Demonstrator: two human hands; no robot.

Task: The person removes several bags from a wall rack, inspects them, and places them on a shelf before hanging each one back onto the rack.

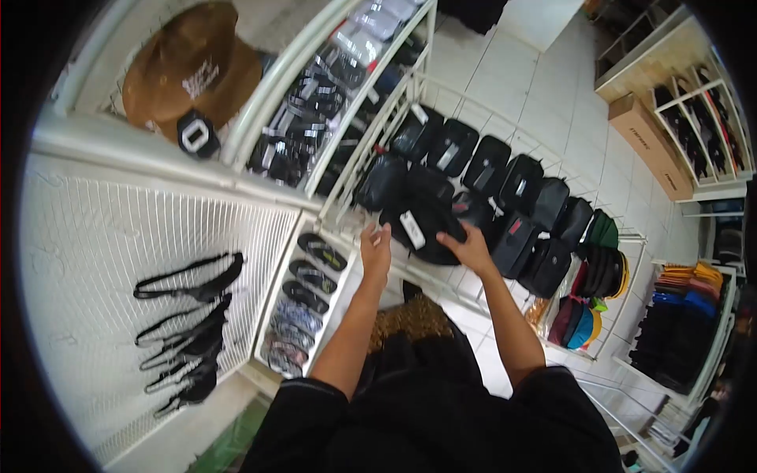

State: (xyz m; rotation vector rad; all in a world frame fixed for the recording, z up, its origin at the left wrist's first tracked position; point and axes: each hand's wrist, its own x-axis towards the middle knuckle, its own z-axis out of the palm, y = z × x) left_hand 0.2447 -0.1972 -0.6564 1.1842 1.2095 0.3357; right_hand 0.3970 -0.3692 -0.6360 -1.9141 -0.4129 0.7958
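A soft black bag (432, 238) with a white tag (412, 229) lies between my two hands, above rows of similar bags. My right hand (471, 249) grips its right end, thumb on top and the other fingers partly hidden. At the opposite edge is my left hand (377, 251), its fingers curled and fingertips against the bag. Just beyond stand several black zippered pouches (486, 164), some with white tags, in a white wire rack (505, 117).
Left of me, black straps or bras (189, 331) hang on a white grid panel (87, 260) beside a tray of flip-flops (303, 296). A brown hat (193, 67) sits upper left. Colourful caps (574, 323) fill the rack's right end, near folded clothes (670, 339). A cardboard box (650, 146) is upper right.
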